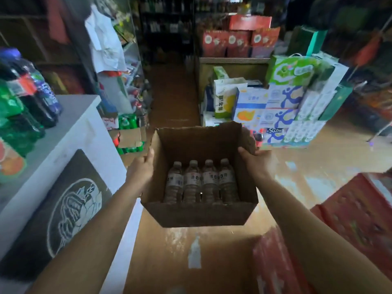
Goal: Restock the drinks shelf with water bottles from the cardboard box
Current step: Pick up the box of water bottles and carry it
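Note:
An open cardboard box (197, 215) hangs in the air in front of me, above the shop floor. Several clear water bottles (192, 181) with white labels stand upright in a row along its near wall. My left hand (141, 167) grips the box's left wall, fingers curled over the rim. My right hand (256, 160) grips the right wall and its folded flap. The far half of the box holds nothing.
A white counter (70, 132) with large soda bottles (25, 102) stands at the left. Stacked drink cartons (282, 102) fill the right side ahead. Red crates (350, 219) sit at the lower right. A narrow aisle with a brown floor (171, 96) runs ahead between shelves.

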### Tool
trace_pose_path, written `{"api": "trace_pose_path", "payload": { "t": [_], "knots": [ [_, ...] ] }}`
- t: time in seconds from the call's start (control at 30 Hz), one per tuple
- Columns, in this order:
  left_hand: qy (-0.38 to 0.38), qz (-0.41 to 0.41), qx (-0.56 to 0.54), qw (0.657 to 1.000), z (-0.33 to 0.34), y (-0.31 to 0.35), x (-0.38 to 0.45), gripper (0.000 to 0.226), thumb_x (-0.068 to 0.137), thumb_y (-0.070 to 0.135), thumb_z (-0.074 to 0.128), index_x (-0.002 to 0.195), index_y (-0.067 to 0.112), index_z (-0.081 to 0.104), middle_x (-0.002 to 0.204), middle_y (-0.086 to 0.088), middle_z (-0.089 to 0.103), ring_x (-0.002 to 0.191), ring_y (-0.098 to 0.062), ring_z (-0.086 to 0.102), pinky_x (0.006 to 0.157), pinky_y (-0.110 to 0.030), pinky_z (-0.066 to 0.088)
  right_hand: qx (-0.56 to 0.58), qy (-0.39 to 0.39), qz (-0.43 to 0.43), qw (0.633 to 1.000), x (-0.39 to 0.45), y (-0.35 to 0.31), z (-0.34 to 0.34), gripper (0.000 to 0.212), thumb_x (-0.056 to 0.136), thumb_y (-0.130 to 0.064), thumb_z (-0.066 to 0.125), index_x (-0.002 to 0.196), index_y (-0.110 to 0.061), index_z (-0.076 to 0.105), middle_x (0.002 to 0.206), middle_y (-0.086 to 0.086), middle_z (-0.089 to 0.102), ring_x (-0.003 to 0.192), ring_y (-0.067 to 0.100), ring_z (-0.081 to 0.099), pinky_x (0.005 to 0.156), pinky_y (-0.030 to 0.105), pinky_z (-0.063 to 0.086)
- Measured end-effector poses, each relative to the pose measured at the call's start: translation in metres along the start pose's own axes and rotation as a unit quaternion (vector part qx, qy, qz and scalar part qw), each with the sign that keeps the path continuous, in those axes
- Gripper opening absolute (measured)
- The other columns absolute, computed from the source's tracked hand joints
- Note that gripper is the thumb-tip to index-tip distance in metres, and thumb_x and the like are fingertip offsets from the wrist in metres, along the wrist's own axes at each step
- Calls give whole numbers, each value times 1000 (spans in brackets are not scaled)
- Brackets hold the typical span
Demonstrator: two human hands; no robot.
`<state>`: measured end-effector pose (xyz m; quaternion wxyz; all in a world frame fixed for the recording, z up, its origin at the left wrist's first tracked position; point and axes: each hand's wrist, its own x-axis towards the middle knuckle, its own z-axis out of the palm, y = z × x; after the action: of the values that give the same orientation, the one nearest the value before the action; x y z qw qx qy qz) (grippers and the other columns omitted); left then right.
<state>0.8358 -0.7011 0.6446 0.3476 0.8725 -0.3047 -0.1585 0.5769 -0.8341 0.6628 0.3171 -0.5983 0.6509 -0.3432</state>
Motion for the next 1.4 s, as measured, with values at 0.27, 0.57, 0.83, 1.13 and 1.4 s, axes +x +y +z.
{"api": "trace_pose_path", "payload": {
  "t": [0.27, 0.57, 0.83, 1.13, 1.4],
  "knots": [
    [2, -65, 8, 998, 39, 52, 209, 68, 97, 56, 28, 116, -1, 60, 123, -24, 58, 113, -39, 55, 91, -39, 42, -31, -52, -21, 998, 188, -82, 110, 52, 79, -51, 70, 56, -6, 54, 67, 13, 57, 73, 31, 61, 62, 33, 41],
    [8, -66, 29, 997, 52, 150, 474, 66, 99, 53, 26, 131, 0, 51, 136, -22, 50, 124, -37, 48, 102, -39, 37, 32, -64, 8, 997, 404, -209, 241, 49, 80, -46, 72, 94, 1, 65, 84, 10, 58, 89, 31, 63, 67, 31, 41],
    [20, -65, 64, 996, 74, 228, 702, 67, 101, 50, 21, 126, -3, 53, 131, -21, 54, 120, -35, 51, 95, -37, 40, 23, -94, -24, 995, 609, -314, 356, 43, 82, -46, 70, 66, -10, 54, 70, 5, 55, 64, 21, 50, 59, 27, 37],
    [77, -84, 32, 993, 96, 303, 960, 77, 93, 64, 23, 136, 5, 46, 138, -19, 48, 124, -38, 47, 99, -42, 39, 19, -119, -36, 992, 833, -441, 492, 43, 76, -51, 73, 69, -9, 65, 69, 5, 60, 70, 24, 58, 62, 28, 39],
    [45, -59, 65, 995, 115, 346, 1214, 71, 97, 58, 22, 125, 3, 57, 130, -22, 55, 117, -37, 53, 101, -42, 41, 36, -118, -47, 991, 1010, -533, 633, 38, 81, -43, 72, 82, -6, 64, 80, 9, 63, 69, 24, 61, 55, 28, 46]
  ]
}}
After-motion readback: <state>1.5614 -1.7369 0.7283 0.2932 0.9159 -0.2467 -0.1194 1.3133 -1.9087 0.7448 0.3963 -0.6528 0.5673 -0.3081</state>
